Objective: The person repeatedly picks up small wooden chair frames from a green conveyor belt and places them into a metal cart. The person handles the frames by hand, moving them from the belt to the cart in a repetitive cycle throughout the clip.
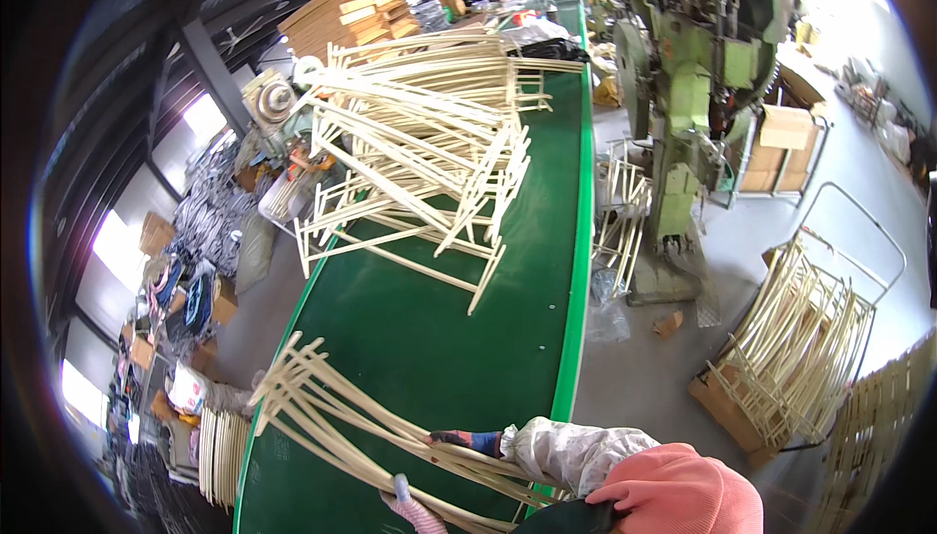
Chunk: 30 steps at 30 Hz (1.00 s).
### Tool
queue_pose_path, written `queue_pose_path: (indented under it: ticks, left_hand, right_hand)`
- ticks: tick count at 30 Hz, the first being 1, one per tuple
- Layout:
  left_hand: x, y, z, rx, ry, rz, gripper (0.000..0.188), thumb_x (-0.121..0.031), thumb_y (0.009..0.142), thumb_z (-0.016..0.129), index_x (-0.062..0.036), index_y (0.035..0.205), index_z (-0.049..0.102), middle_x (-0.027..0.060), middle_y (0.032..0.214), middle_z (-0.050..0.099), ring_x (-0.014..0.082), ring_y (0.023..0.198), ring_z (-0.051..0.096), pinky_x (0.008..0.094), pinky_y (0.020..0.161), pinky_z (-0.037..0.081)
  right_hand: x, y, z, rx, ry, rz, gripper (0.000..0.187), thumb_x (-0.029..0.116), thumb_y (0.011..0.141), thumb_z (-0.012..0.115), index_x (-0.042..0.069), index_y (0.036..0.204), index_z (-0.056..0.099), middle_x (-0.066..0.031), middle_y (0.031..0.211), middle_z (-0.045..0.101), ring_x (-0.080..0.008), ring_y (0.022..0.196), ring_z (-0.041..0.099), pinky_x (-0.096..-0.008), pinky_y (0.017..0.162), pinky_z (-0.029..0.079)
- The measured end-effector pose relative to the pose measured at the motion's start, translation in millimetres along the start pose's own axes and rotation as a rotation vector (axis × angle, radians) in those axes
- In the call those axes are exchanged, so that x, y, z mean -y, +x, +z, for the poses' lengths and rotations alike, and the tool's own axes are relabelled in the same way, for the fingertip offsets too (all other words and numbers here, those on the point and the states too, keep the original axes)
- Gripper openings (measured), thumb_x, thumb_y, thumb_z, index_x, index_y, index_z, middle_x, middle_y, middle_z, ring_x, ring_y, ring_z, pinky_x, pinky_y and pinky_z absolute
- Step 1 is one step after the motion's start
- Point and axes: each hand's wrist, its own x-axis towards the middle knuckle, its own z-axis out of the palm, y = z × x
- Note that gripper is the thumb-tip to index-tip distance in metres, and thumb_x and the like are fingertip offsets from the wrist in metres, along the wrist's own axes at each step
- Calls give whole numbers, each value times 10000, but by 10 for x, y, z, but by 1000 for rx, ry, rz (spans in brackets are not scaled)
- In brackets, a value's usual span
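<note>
A bundle of several cream-coloured, curved tubular frames lies across the near end of the green conveyor belt. My right hand, in a dark glove with blue and red on it, is closed round the upper rails of this bundle. Below it, my left hand, in a pink glove with a grey fingertip, grips the lower rails, its thumb lying over them. The bundle's right end is partly hidden by my right sleeve. Farther up the belt lies a large, tangled pile of similar frames.
Green press machines stand right of the belt. A trolley holds more frames on cardboard. Stacked frames stand at the lower left, near cloth heaps. Brown boards are piled at the back. Pink cloth fills the lower edge.
</note>
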Motion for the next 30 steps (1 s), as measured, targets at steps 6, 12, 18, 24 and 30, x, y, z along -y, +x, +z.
queue_pose_path:
  ticks: [6,12,18,24,30]
  left_hand:
    - [-278,-539,293,40,100,180,515,-247,807,575,83,1160,399,205,1061,486,263,879,508,359,763,450]
    - [-159,-1025,725,273,307,447,571,-107,753,595,59,1239,347,191,1092,475,265,896,495,376,788,441]
    - [382,-2148,1509,820,-75,318,631,-204,735,586,12,1267,323,156,1158,427,252,1006,444,378,855,393]
    - [1344,-3348,2274,1116,-97,-147,683,-143,643,588,-54,1271,335,54,1039,462,114,832,458,236,735,410]
    - [2166,-4636,3050,1448,101,-349,540,-53,692,571,-57,1208,412,74,991,516,118,788,515,220,630,467]
  right_hand:
    - [632,-378,304,-18,-404,-147,800,553,780,515,5,1325,308,-133,1219,454,-190,1106,434,-280,915,350]
    - [1364,-1832,563,-220,-482,-402,756,483,777,553,15,1320,312,-92,1237,416,-160,1149,356,-264,958,274]
    - [1444,-3719,438,-401,-225,-592,692,394,763,631,36,1287,356,-15,1119,455,-103,1045,385,-228,884,309]
    - [962,-5673,250,-1010,-20,-666,674,313,757,656,42,1295,354,-5,1059,476,-71,949,428,-198,811,346]
    - [428,-7188,75,-1384,256,-837,561,276,773,587,62,1255,396,-35,1027,514,-101,897,491,-227,763,415]
